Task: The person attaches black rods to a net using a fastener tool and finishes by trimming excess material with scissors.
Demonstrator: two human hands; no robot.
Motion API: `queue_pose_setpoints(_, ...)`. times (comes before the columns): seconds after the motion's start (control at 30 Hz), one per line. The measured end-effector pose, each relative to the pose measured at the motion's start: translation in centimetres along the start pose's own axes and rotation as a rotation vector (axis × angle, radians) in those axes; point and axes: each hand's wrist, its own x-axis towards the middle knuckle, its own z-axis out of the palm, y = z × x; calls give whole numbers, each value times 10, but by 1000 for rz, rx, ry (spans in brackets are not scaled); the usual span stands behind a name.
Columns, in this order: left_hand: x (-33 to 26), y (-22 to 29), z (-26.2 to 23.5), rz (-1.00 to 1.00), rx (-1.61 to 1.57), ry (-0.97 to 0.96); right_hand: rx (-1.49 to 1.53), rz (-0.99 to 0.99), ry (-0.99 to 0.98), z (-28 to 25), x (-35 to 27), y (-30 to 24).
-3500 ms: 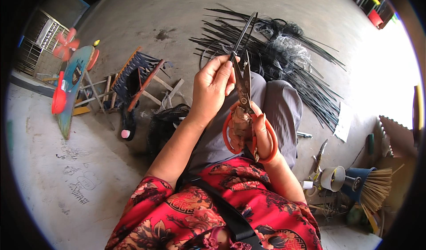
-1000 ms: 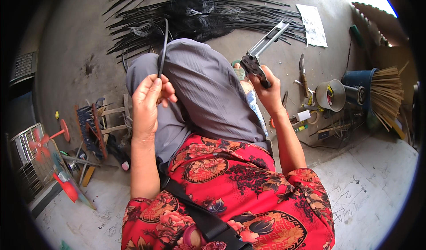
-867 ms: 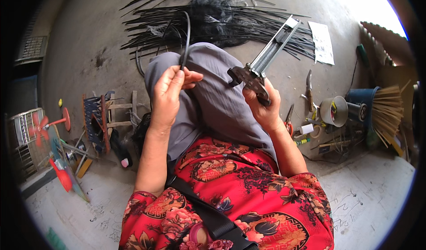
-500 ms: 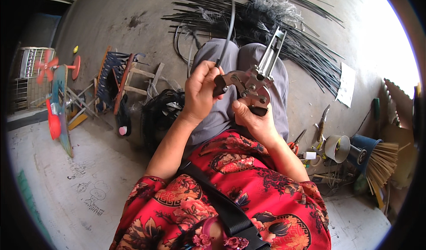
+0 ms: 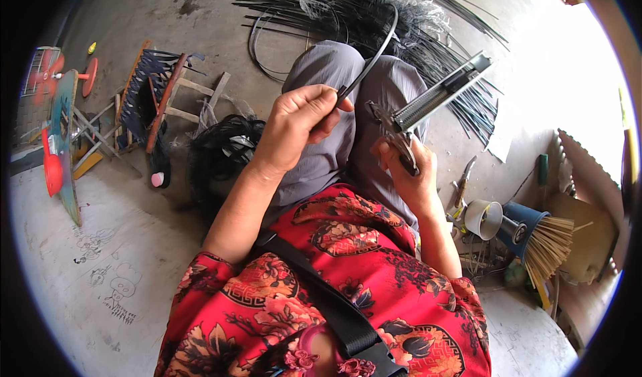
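Left hand: I see it closed, a black strip pinched between thumb and fingers.
Right hand: wrapped around the handles of a plier stapler.
Black strip: rises from the left hand over the knees and bends toward its far tip.
Plier stapler: held up over the right knee, silver magazine angled up and to the right; its head is just beside the left hand, with a gap between.
Stapler lettering: I can read none at this angle.
Drawings: doodled figures on the pale surface at left; the row of small marks under them is too fine for me to read.
Paper sheet: lies by the strip pile on the floor, too washed out to read.
Grey can: between the white pot and the blue bucket; its dark round patch is too small to make out.
Shirt: red, with flowers and round maze-like emblems that look ornamental to me.
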Motion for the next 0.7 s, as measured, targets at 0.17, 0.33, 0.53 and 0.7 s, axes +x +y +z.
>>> queue_pose_setpoints(0.17,-5,8,-2,-94,-95,-8,76,27,-40,17,2,27)
queue_pose_setpoints(0.33,-9,11,-8,-191,-175,-39,36,-58,-87,26,1,44)
queue_pose_setpoints(0.53,-11,6,6,-19,-77,37,84,-37,-6,32,3,40)
queue_pose_setpoints(0.7,-17,1,26,205,204,93,141,-44,29,32,3,42)
